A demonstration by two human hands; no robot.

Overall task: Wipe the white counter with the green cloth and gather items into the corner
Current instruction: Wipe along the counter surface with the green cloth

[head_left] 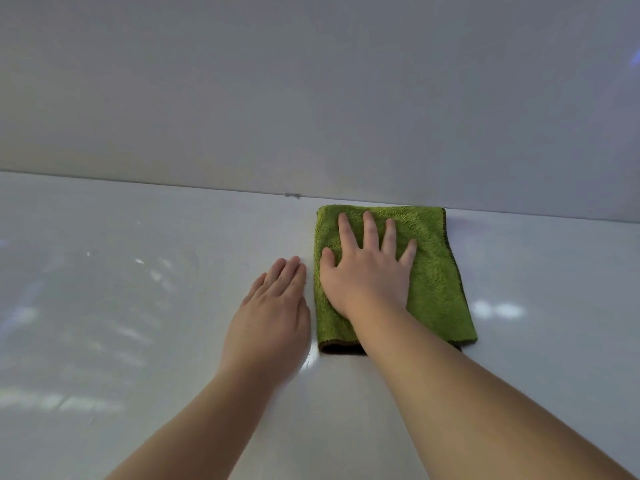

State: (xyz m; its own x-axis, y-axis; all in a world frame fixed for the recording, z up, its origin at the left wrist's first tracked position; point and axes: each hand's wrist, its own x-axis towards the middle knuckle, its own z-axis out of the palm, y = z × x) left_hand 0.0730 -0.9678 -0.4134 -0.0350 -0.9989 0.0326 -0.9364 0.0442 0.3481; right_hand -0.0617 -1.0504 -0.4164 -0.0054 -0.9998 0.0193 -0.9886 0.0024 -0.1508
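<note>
A folded green cloth (440,278) with a dark brown edge lies flat on the white counter (138,306), its far edge against the back wall. My right hand (367,271) presses down on the cloth with fingers spread, palm flat on it. My left hand (273,317) rests flat on the bare counter just left of the cloth, fingers together, holding nothing. No other items are in view.
A plain white wall (311,98) rises straight from the counter's back edge. A small grey mark (292,195) sits on the seam between wall and counter. Glossy reflections of light spread over the counter at left and right.
</note>
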